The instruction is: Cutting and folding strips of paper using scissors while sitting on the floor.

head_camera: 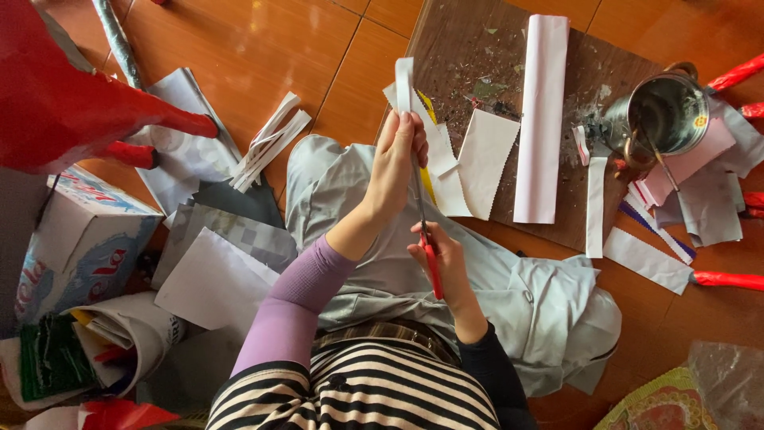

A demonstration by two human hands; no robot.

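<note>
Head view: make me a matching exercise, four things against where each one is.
Things:
1. scissors
2. paper strip
3. metal pot
4. rolled white paper

Places:
A. on the far right of the wooden board
B. pinched in the left hand
C. lying lengthwise on the middle of the board
D. held by the red handles in the right hand

Pairs: 1-D, 2-B, 3-A, 4-C
</note>
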